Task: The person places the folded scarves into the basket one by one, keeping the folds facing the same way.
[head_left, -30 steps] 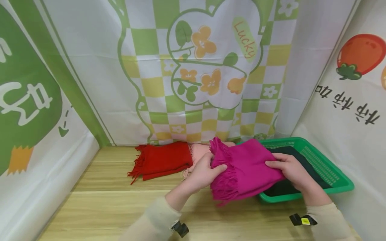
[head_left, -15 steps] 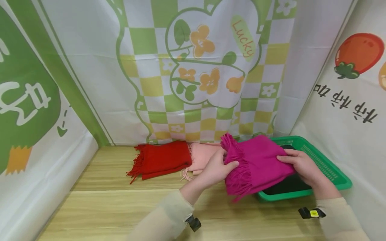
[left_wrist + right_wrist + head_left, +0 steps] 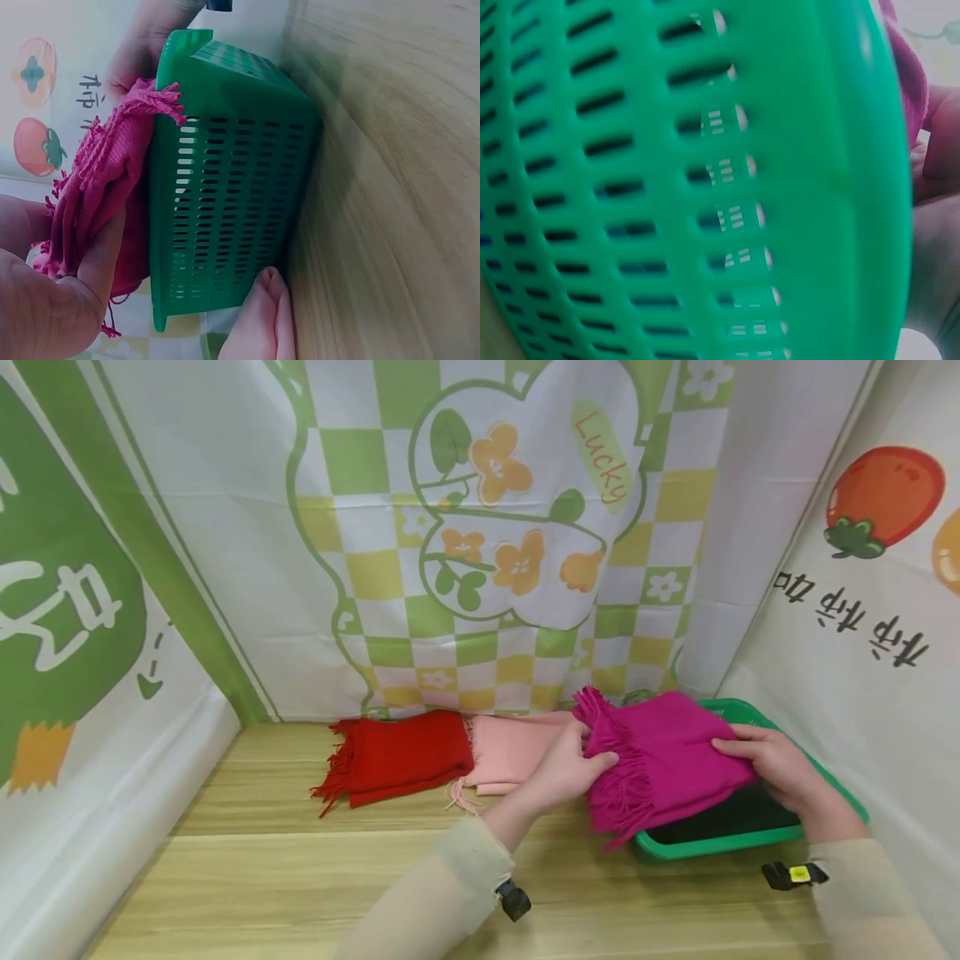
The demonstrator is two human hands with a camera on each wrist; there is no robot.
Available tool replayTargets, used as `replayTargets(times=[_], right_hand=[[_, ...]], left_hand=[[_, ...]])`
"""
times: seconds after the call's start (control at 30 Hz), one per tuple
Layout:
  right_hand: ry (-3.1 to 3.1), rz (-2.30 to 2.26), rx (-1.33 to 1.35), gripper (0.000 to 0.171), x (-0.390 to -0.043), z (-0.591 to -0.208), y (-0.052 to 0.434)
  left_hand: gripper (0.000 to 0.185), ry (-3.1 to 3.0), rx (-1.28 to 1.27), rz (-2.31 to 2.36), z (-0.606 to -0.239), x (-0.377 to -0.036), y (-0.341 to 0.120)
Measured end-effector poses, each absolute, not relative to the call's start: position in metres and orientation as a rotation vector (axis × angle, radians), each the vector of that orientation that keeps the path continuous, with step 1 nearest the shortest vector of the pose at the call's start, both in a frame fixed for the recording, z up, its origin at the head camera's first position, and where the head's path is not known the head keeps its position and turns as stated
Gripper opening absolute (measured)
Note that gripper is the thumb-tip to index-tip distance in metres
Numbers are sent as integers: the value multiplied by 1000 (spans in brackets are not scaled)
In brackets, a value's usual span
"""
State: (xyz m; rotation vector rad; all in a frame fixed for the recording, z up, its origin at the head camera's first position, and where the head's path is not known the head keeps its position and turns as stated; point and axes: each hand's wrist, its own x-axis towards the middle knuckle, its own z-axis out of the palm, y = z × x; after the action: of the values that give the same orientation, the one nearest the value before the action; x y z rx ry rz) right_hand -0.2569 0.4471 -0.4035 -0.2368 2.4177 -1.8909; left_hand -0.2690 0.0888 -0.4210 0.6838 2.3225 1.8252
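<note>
We gripped the folded magenta scarf [image 3: 660, 756] with both hands. Our left hand [image 3: 566, 768] pinched its fringed end, thumb on top and fingers underneath. Our right hand [image 3: 776, 764] clasped the opposite folded edge, at 3 o'clock from the left hand, fingers curled over the cloth. The scarf hung between the two hands, above the near-left part of the green basket [image 3: 757, 842], its fringe [image 3: 618, 789] drooping over the near rim. The left wrist view showed the same cloth [image 3: 97, 195] bunched against the slotted basket wall [image 3: 225, 217].

A dark cloth [image 3: 742, 814] lay inside the basket. At 9 o'clock from the left hand, a pink scarf [image 3: 510, 752] and, beyond it, a red scarf [image 3: 405, 756] lay folded on the wooden table [image 3: 300, 885], the two touching.

Fault conditions, in our judgement:
- The fringe could snag in the basket slots, since the tassels hung right at the perforated wall.
- The fold could open, because only the two ends were held and the middle was unsupported.
- The basket could shift if a hand caught its rim; it looked light.
</note>
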Motion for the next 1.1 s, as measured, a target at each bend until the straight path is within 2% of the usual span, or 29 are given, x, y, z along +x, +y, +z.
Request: replayTargets(times=[0.6,1.1], right_hand=[[2183,-2037,-165,44,-261,-406,499],[2163,-2049,-110,43,-260,-407,524]], left_hand=[[38,2356,698,1783,-423,-278,139],[31,2413,643,1712,-421,-278,167]])
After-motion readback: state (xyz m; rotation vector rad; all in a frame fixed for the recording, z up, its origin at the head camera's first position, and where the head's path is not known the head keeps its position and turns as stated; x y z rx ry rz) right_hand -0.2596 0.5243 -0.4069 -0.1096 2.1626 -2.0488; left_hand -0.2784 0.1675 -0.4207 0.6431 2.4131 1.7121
